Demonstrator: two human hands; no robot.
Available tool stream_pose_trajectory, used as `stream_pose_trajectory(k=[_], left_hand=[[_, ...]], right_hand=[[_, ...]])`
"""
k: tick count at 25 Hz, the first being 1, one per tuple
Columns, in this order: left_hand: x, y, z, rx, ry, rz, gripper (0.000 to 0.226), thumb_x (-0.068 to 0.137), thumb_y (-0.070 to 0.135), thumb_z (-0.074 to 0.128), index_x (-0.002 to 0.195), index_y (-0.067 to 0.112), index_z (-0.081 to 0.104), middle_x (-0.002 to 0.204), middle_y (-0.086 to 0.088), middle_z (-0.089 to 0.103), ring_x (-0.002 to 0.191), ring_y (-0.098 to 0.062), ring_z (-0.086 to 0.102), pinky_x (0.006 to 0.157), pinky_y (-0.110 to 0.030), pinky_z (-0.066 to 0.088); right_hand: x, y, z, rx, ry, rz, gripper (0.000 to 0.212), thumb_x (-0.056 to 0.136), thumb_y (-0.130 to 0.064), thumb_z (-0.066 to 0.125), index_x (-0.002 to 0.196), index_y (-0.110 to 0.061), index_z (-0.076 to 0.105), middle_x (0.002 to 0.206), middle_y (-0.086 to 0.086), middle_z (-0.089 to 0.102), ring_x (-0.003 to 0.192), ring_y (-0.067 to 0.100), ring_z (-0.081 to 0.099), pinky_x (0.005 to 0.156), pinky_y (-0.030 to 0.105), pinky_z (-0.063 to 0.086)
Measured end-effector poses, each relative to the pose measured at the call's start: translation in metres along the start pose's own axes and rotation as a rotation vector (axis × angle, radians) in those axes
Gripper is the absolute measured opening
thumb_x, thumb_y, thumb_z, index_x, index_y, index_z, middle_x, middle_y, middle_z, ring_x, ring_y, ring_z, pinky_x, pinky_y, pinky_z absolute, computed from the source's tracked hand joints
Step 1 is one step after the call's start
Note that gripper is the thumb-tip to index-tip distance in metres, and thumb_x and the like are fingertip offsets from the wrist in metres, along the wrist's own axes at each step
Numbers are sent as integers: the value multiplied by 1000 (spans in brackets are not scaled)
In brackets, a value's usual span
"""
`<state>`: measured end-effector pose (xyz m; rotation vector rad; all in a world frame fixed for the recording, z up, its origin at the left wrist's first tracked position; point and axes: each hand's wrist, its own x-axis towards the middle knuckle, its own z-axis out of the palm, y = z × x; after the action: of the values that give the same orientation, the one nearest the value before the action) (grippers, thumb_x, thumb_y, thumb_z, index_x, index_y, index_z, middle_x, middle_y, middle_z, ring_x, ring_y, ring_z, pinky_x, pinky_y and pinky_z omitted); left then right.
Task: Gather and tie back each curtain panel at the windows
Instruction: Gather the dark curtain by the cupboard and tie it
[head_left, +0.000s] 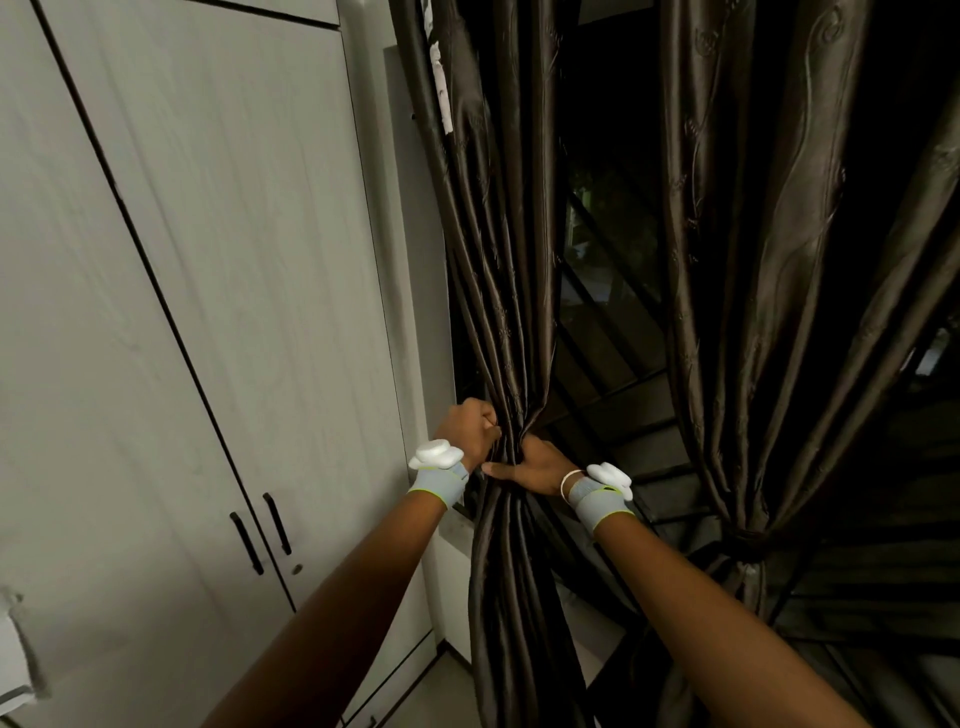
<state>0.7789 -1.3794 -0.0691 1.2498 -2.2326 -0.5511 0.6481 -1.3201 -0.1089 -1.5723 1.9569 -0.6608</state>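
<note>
Both hands clamp the dark brown curtain panel (511, 322) at its waist — left hand (470, 428) curled round the gathered folds from the wardrobe side, right hand (537, 462) gripping them from the window side. Left of it stands the pale two-door wardrobe (182, 286), black handles (262, 532) low down; right, a second curtain panel (769, 291) hangs cinched by a tie (745, 535) — dark window bars (602, 317) between, no writing legible.

Both forearms are bare. Each wrist carries a grey knit band (437, 480) edged in yellow-green, topped by a white lobed module (435, 453), possibly a tracker. A thin white bangle (565, 480) sits on the right wrist.
</note>
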Motion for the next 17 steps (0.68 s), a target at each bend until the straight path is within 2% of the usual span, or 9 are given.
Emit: stream_pose_trajectory(k=[2, 6, 10, 12, 14, 17], left_hand=[[1, -1, 1, -10, -6, 5, 8, 81, 14, 66, 75, 16, 63, 73, -1, 66, 73, -19, 61, 66, -22, 41], [4, -9, -4, -149, -142, 32, 20, 81, 9, 67, 66, 17, 56, 72, -6, 68, 58, -13, 59, 69, -25, 46], [5, -19, -1, -135, -264, 66, 25, 84, 17, 71, 85, 12, 46, 82, -4, 60, 73, -18, 54, 73, -29, 43], [7, -22, 0, -96, -278, 61, 25, 84, 23, 71, 88, 13, 48, 82, -3, 58, 77, -20, 53, 76, -31, 44], [9, -23, 0, -72, -273, 45, 25, 83, 29, 72, 78, 19, 49, 73, 3, 53, 76, -21, 52, 77, -34, 46], [8, -23, -2, -39, -186, 15, 36, 79, 35, 75, 64, 24, 44, 64, 7, 48, 69, -18, 49, 67, -30, 41]], right_hand=[[0, -3, 1, 54, 31, 8, 77, 66, -68, 68, 130, -28, 55, 131, 2, 61, 121, 25, 56, 103, 38, 45], [4, 8, 6, -5, 146, 71, 63, 83, -55, 63, 131, -15, 52, 135, 15, 55, 126, 36, 50, 102, 40, 44], [2, 11, 9, 23, 113, 64, 61, 87, -48, 62, 134, -12, 49, 138, 17, 53, 127, 36, 50, 103, 40, 43], [1, 11, 8, 27, 105, 54, 61, 88, -47, 61, 135, -11, 48, 138, 17, 53, 128, 36, 49, 105, 41, 43], [1, 12, 8, 11, 106, 69, 60, 89, -47, 60, 134, -9, 48, 138, 19, 52, 128, 37, 48, 105, 42, 42], [-1, 11, 9, -48, 136, 87, 56, 91, -48, 55, 129, -8, 48, 134, 22, 53, 125, 40, 49, 103, 43, 42]])
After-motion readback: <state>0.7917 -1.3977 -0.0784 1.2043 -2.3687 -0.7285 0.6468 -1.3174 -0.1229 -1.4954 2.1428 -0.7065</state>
